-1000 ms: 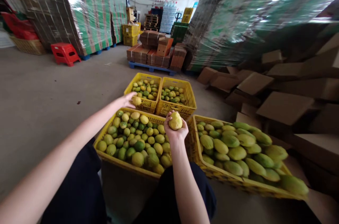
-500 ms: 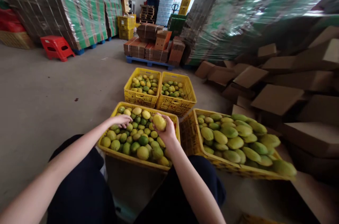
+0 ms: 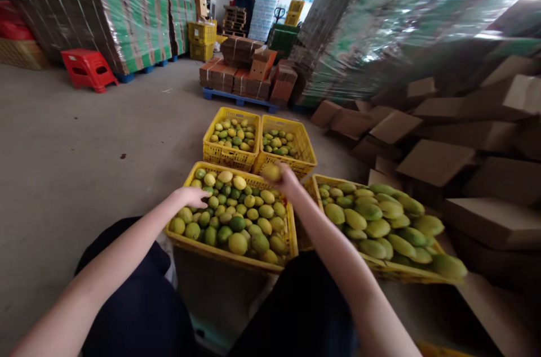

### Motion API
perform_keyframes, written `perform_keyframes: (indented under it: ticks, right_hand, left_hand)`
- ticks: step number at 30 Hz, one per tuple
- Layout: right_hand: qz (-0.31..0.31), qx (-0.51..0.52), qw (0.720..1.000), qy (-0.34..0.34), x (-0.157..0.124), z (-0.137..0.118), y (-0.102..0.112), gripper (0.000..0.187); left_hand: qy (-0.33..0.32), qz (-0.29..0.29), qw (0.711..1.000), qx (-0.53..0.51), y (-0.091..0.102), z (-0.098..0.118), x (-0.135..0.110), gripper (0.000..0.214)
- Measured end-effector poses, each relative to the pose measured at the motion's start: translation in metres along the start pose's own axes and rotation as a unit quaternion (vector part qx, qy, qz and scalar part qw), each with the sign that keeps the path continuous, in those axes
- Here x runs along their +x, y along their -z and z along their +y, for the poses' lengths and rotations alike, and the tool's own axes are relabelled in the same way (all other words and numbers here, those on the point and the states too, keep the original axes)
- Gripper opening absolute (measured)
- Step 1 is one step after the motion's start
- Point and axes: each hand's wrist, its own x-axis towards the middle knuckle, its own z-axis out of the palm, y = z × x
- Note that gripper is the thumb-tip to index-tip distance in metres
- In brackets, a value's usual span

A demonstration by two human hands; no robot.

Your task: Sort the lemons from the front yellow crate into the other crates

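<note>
I sit over a yellow crate heaped with green and yellow lemons. My left hand rests curled on the lemons at the crate's left side; what its fingers hold is hidden. My right hand is stretched forward over the crate's far right corner, blurred by motion, closed on a yellow lemon. Just beyond it stand two smaller yellow crates: the left one holds mostly yellow lemons, the right one mostly green ones.
A yellow crate of large green mangoes sits to my right. Loose cardboard boxes pile up at the far right. Wrapped pallets of flat cartons tower left and right. A red stool and a pallet of brown boxes stand further back.
My right hand has carried the yellow lemon forward from above the near crate toward the two far crates. My left hand has stayed on the lemons at the crate's left.
</note>
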Motion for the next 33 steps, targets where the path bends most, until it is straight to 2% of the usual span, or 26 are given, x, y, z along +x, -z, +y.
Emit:
perform_keyframes:
  ticks: [2,3,5,8,10,12,13,16,19,23,26,30,33]
  right_hand:
    - [0.084,0.022,0.996,0.036,0.017,-0.055,0.008,0.029]
    - [0.129,0.032,0.99,0.046,0.021,-0.073,0.013,0.032]
    - [0.166,0.037,0.984,0.048,0.023,-0.082,0.024,0.029]
    - [0.138,0.045,0.989,0.007,0.012,-0.052,0.041,0.027]
    - [0.118,0.116,0.986,-0.023,0.003,-0.027,0.053,0.029]
    - [0.179,0.19,0.965,-0.012,-0.004,-0.015,0.064,0.035]
    - [0.212,0.216,0.953,0.001,-0.006,-0.014,0.069,0.036]
    - [0.173,0.26,0.948,0.055,-0.009,-0.024,0.077,0.03]
    - [0.174,0.284,0.942,0.043,-0.01,-0.032,0.078,0.027]
    - [0.191,0.321,0.927,0.014,-0.009,-0.03,0.075,0.026]
    - [0.157,0.33,0.931,0.003,-0.007,-0.026,0.073,0.023]
    - [0.086,0.315,0.945,0.015,-0.006,-0.02,0.073,0.018]
    - [0.069,0.304,0.95,0.008,-0.005,-0.015,0.072,0.019]
  left_hand:
    - [0.023,-0.017,1.0,0.004,0.001,-0.002,-0.005,0.054]
    - [0.033,-0.02,0.999,0.004,0.001,-0.003,-0.007,0.052]
    - [0.053,-0.018,0.998,0.002,0.001,-0.006,-0.009,0.048]
    - [0.078,-0.003,0.997,-0.01,-0.002,-0.011,-0.005,0.041]
    - [0.086,0.011,0.996,-0.022,-0.01,-0.012,0.002,0.038]
    - [0.09,0.012,0.995,-0.034,-0.021,-0.013,0.012,0.034]
    - [0.093,0.005,0.995,-0.038,-0.028,-0.013,0.017,0.032]
    - [0.112,-0.01,0.993,-0.035,-0.051,-0.012,0.028,0.03]
    - [0.141,0.013,0.99,-0.012,-0.071,-0.01,0.033,0.04]
    - [0.182,0.036,0.982,0.022,-0.087,-0.01,0.038,0.047]
    - [0.194,0.034,0.98,0.039,-0.089,-0.014,0.047,0.046]
    - [0.189,0.014,0.981,0.053,-0.078,-0.017,0.061,0.057]
    - [0.166,0.008,0.985,0.049,-0.072,-0.011,0.067,0.063]
